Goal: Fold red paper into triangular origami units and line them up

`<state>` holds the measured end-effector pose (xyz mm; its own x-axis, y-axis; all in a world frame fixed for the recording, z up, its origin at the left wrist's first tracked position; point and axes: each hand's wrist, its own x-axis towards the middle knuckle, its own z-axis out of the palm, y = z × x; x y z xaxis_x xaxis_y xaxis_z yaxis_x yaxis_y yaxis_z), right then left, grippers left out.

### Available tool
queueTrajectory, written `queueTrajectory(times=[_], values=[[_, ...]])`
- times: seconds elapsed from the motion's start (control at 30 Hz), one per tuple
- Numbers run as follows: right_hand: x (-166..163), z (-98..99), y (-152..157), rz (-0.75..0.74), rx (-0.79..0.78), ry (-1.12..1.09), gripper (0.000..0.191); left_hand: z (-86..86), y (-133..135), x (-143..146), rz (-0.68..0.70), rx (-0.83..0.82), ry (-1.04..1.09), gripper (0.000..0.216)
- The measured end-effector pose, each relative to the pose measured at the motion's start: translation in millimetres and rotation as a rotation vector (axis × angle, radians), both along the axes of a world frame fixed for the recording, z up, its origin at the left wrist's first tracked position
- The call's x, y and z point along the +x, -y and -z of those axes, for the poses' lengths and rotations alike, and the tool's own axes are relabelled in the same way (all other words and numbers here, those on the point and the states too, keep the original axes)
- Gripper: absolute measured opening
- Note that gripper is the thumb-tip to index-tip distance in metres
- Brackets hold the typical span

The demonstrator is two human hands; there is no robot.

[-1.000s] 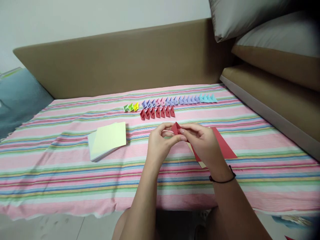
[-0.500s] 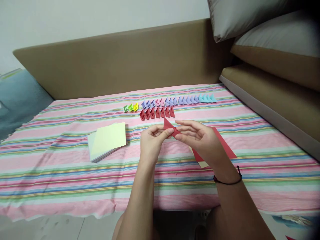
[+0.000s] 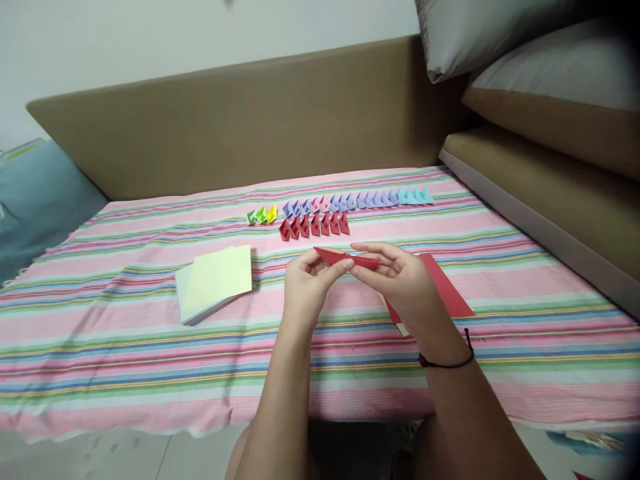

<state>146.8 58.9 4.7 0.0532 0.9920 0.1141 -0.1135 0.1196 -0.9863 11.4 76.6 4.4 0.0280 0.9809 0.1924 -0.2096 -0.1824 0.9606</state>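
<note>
A folded red paper piece [image 3: 345,257] is pinched between both my hands above the striped cloth. My left hand [image 3: 307,287] grips its left part with thumb and fingers. My right hand [image 3: 400,280] holds its right end, fingers closed on it; a black band circles that wrist. The piece lies nearly flat and long. Under my right hand lies a stack of red paper sheets [image 3: 445,287]. Beyond my hands stands a row of small red folded pieces [image 3: 314,225].
A longer row of folded pieces [image 3: 350,201] in green, yellow, purple, pink and blue lies farther back. A pale yellow paper stack [image 3: 215,280] sits at left. The striped cloth [image 3: 125,347] covers a bed with a brown headboard [image 3: 240,120]; cushions [image 3: 540,167] rise at right.
The red piece was a small upright fold a second ago; it has been opened out and turned into a long, nearly flat shape held between both hands.
</note>
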Motion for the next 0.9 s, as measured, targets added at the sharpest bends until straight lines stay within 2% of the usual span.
queueTrajectory(times=[0.1,0.2,0.33,0.43,0.5,0.6,0.67,0.73,0.8,0.9], values=[[-0.5,-0.6,0.5,0.009,0.051,-0.028,0.032,0.6,-1.0,0.7,-0.088,0.034,0.009,0.017],[-0.7,-1.2,1.7,0.069,0.125,0.047,0.025,-0.3,-0.7,-0.1,-0.127,0.047,-0.012,0.018],[0.8,-2.8,3.2,0.128,0.140,0.099,0.027,-1.3,-0.2,-3.6,-0.066,-0.025,0.014,0.017],[1.6,-3.6,3.9,0.086,0.150,0.072,0.033,-1.2,-0.6,-5.8,-0.048,-0.051,0.007,0.022],[0.1,-3.1,4.2,0.085,0.177,0.084,0.029,-1.1,-0.5,-5.1,-0.063,-0.055,0.013,0.023],[-5.8,-1.4,4.9,0.199,0.253,0.153,0.017,-1.5,0.9,0.1,-0.009,-0.117,0.122,0.029],[-10.4,-0.5,5.8,0.294,0.323,0.235,0.014,-2.3,2.4,4.6,0.032,-0.165,0.197,0.039],[-13.3,-0.6,6.8,0.357,0.401,0.337,0.013,-3.6,3.6,7.4,0.024,-0.176,0.224,0.040],[-13.4,-1.6,7.5,0.343,0.449,0.398,0.014,-5.1,3.8,7.0,0.011,-0.154,0.210,0.037],[-9.1,-3.2,7.3,0.207,0.423,0.352,0.018,-6.9,2.7,1.1,0.037,-0.102,0.172,0.038]])
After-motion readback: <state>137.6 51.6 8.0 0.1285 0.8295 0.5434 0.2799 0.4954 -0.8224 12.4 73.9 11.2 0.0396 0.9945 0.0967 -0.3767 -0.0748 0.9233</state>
